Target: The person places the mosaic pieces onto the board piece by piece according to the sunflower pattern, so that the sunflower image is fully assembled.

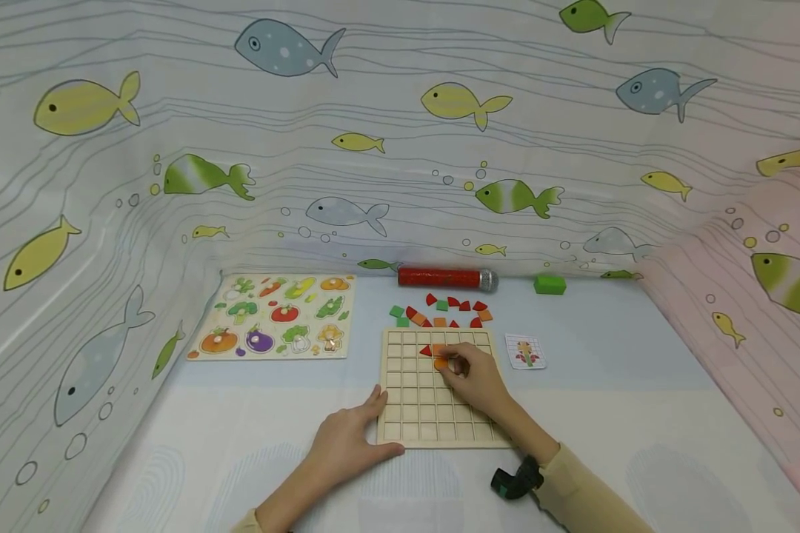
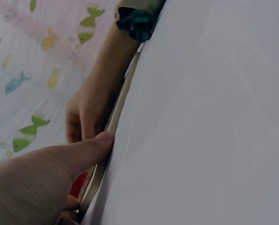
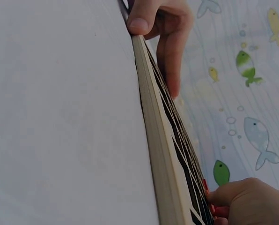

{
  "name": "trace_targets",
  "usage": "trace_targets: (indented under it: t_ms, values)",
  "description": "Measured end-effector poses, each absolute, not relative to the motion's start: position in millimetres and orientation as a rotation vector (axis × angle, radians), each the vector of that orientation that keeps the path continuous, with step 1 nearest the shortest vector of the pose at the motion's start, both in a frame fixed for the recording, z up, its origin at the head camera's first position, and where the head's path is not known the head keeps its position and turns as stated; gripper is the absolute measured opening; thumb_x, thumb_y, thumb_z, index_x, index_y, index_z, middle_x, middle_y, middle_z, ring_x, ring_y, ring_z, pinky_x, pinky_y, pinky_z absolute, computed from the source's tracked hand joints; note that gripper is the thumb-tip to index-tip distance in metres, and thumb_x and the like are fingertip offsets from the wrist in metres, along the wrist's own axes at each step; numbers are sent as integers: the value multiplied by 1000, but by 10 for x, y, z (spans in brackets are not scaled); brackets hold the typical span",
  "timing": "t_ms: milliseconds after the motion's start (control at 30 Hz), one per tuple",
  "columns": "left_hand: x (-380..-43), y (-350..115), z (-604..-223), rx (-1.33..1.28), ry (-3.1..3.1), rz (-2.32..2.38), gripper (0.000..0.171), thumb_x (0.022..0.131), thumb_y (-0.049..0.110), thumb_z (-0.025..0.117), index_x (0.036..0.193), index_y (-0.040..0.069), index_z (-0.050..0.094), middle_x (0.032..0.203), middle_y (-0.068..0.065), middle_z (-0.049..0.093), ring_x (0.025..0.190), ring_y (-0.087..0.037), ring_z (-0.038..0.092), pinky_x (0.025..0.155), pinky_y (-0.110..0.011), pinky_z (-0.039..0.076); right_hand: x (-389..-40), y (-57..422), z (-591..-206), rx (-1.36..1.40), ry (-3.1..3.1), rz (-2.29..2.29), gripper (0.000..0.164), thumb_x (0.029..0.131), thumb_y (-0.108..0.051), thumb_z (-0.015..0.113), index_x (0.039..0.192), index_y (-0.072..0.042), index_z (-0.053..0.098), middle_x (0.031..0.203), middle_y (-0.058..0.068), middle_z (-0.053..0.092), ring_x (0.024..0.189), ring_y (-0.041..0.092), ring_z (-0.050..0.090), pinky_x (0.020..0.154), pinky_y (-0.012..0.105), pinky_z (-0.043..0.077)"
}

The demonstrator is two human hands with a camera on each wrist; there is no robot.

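Fish-print backdrop [image 1: 407,170] all round, pale table [image 1: 640,437] below, and we're live at ctr frame: R hand [image 1: 478,379] over the grid board [image 1: 410,414], thumb and fingers narrowed in a pinch on an orange pc [image 1: 439,364], upper-middle cells. L hand [image 1: 345,438] at the board's lower-left corner, fingers and thumb spread, thumb on the near edge; bracing it, I'd say. Step in hand looks like setting pcs into cells: red pc [image 1: 426,350] and orange square [image 1: 438,349] lie on the grid right by those fingertips. Move calls for squaring the pinched pc to its cell, then release w/o nudging the neighbours. Which way's it point? Rounded edge seems to show frame-left, rest's hidden by fingers, so long axis: can't tell. Red pc's tip aims frame-left, approx level. Board's nr square, no clear long axis. Loose pcs [image 1: 440,322] upper ctr, card [image 1: 525,352] right of the board, veg puzzle [image 1: 273,358] left, mic [image 1: 440,277] at back.
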State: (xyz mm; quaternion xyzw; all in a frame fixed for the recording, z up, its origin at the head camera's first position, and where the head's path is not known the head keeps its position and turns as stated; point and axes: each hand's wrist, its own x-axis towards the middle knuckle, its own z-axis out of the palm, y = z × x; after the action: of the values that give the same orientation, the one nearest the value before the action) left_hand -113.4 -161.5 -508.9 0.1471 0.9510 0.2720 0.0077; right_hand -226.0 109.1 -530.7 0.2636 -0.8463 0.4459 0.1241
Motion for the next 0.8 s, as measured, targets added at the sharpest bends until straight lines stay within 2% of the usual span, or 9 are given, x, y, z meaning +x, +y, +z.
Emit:
trace_targets:
  t_ms: [367,800]
  values:
    - [-1126,-1610,-5079,447,2982,841,97,79,65,85,151,6,59,158,-11,53,125,-37,69,96,-51,59,-2262,1101,-5311,745,-2495,1278,26,89,-3,83,114,-5,77,87,0,66,72,13,56,63,23,46]
    - [-1123,-1601,-5090,440,2981,842,97,78,65,85,151,7,59,158,-8,53,125,-35,69,95,-49,59,-2306,1125,-5112,729,-2486,1346,27,89,-2,82,116,-2,77,95,5,73,76,12,59,65,23,51]
